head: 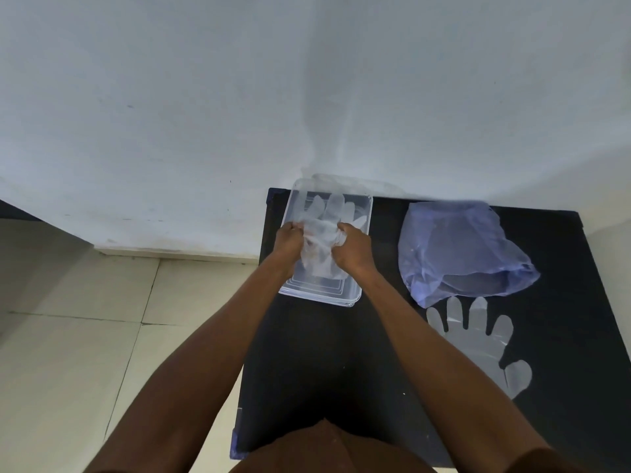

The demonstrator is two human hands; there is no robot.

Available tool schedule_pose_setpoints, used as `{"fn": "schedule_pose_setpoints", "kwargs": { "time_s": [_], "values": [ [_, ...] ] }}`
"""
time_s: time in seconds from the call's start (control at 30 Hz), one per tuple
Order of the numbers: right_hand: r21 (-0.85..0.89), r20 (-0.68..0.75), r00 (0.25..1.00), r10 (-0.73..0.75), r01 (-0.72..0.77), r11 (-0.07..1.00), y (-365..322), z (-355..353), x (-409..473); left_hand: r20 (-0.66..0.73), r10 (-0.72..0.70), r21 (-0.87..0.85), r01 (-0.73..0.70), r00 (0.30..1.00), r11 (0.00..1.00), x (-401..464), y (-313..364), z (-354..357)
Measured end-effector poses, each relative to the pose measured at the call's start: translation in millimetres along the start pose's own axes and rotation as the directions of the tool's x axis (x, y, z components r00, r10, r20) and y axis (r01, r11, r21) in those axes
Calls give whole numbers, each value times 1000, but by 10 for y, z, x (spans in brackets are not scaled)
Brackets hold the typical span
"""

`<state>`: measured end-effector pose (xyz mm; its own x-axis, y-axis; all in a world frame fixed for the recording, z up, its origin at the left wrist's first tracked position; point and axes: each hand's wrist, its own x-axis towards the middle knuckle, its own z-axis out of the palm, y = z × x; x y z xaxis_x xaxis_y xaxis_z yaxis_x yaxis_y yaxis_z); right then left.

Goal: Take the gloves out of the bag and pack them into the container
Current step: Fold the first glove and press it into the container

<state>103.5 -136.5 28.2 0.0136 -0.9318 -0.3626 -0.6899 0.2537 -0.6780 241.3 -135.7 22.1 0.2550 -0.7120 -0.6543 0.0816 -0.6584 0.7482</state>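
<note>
A clear plastic container point(364, 213) stands at the back left of the black table. Both hands are inside it, gripping a crumpled bunch of clear plastic gloves point(321, 233). My left hand point(289, 242) holds the bunch's left side and my right hand point(351, 249) holds its right side. Glove fingers point(336, 203) fan out toward the far end of the container. A blue plastic bag point(461, 247) lies to the right, its mouth facing me. One flat clear glove point(478, 339) lies on the table in front of the bag.
The black table point(341, 353) stands against a white wall point(239, 114). Its left edge drops to a pale tiled floor point(85, 336). A bare stretch of tabletop lies between the container and my body.
</note>
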Motion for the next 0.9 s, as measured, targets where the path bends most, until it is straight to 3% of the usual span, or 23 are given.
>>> {"fn": "schedule_pose_setpoints", "kwargs": {
  "time_s": [0.27,0.4,0.57,0.77,0.9],
  "values": [
    [-72,42,993,107,-104,992,29,168,107,60,73,292,-88,995,952,-71,-110,-3],
    [-67,84,980,182,-177,982,26,221,141,20,170,456,-161,985,875,-171,-126,-26],
    [-51,130,961,246,-241,969,-37,187,124,59,173,600,-174,983,781,-216,-187,-57],
    [43,114,975,192,-198,979,-32,6,-36,152,127,737,-199,980,646,-223,-202,-86],
    [-29,-25,998,60,-61,998,-50,-102,-222,171,201,818,-252,965,516,-273,-198,-143]
  ]
}}
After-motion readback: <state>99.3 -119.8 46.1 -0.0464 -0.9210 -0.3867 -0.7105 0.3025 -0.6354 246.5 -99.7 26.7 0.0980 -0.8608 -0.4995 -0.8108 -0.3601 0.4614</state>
